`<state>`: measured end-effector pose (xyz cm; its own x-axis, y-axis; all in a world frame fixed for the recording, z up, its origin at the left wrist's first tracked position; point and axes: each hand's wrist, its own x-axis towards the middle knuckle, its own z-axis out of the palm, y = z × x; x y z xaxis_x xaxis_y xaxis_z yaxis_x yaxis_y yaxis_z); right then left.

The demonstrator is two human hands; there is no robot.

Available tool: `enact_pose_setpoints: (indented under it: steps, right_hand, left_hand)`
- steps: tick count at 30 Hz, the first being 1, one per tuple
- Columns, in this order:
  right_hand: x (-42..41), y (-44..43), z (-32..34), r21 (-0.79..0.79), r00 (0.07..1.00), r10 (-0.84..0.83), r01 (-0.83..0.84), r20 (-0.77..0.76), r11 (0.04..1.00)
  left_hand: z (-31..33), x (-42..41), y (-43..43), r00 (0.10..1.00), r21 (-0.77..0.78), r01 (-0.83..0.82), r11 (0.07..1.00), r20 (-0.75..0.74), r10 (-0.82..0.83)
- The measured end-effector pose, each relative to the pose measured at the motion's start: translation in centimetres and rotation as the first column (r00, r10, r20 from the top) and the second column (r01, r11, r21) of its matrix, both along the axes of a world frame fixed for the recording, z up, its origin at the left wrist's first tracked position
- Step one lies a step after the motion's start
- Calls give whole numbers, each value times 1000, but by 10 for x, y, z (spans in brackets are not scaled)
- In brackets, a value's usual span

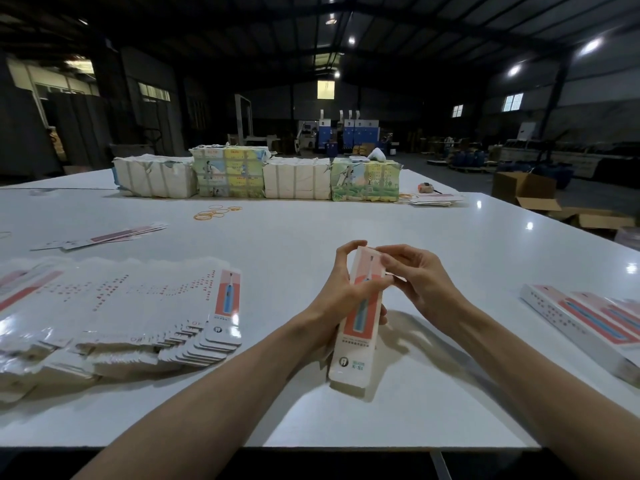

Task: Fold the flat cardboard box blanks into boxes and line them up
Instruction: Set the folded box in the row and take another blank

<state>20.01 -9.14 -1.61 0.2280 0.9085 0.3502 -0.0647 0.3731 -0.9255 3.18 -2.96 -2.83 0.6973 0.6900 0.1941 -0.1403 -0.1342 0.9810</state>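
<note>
Your left hand (332,294) grips the upright box (351,358), fingers curled round its left edge. Your right hand (420,282) pinches its top flap. Flat blanks (138,306) lie left of your fingers and folded boxes (581,317) lie right.

One head-worn wide-angle view looks forward and down, close over the table (450,258)

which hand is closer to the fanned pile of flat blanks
Left. The left hand grips the box to the right of the pile; the right hand holds the box's top, farther right.
</note>
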Motion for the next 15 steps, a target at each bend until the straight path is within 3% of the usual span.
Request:
enact_pose_setpoints:
  steps: [3, 5, 7, 12, 15]
  right_hand:
    - [-3, 5, -5, 37, 946, -182, 179, 269, 983]
    - [-6, 7, -7, 105, 783, -347, 344, 517, 933]
    - [-13, 5, -5, 178, 620, -395, 383, 678, 906]
    - [-29, -1, 5, -58, 383, -61, 291, 922, 955]
    - [-29, -10, 2, -13, 316, -98, 330, 944, 944]
  left_hand:
    - [3, 1, -1, 999, -169, -19, 985, 45, 27]
    - [5, 1, -4, 991, -268, -18, 963, 120, 52]
    - [7, 1, -6, 977, -338, 17, 941, 206, 56]
    - [13, -4, -5, 968, -461, 115, 880, 250, 4]
    - [12, -7, -5, 972, -445, 189, 875, 210, -103]
